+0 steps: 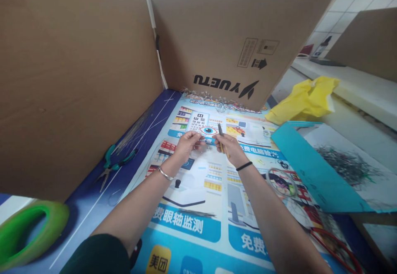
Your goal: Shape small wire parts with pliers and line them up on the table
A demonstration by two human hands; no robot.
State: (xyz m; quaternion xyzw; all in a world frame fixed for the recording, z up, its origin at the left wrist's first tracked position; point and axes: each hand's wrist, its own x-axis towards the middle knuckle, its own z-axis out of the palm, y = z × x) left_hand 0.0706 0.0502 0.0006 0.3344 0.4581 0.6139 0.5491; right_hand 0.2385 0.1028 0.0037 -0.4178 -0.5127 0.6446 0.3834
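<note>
My left hand [187, 142] is raised over the printed poster [198, 191] with its fingers pinched together on something too thin to make out, possibly a wire. My right hand [228, 146] is closed round a small yellow-handled tool [222, 139], its dark tip pointing up beside the left fingertips. The two hands nearly touch above the poster's eye-chart picture. A silver bangle sits on my left wrist and a black band on my right.
Tall cardboard walls [77, 79] enclose the left and back. Green-handled pliers [116, 164] lie at the left, a green tape roll [27, 232] near the front left. Wire coils [283, 181], a teal sheet [313, 170], a wire pile [344, 162] and a yellow bag [305, 98] sit to the right.
</note>
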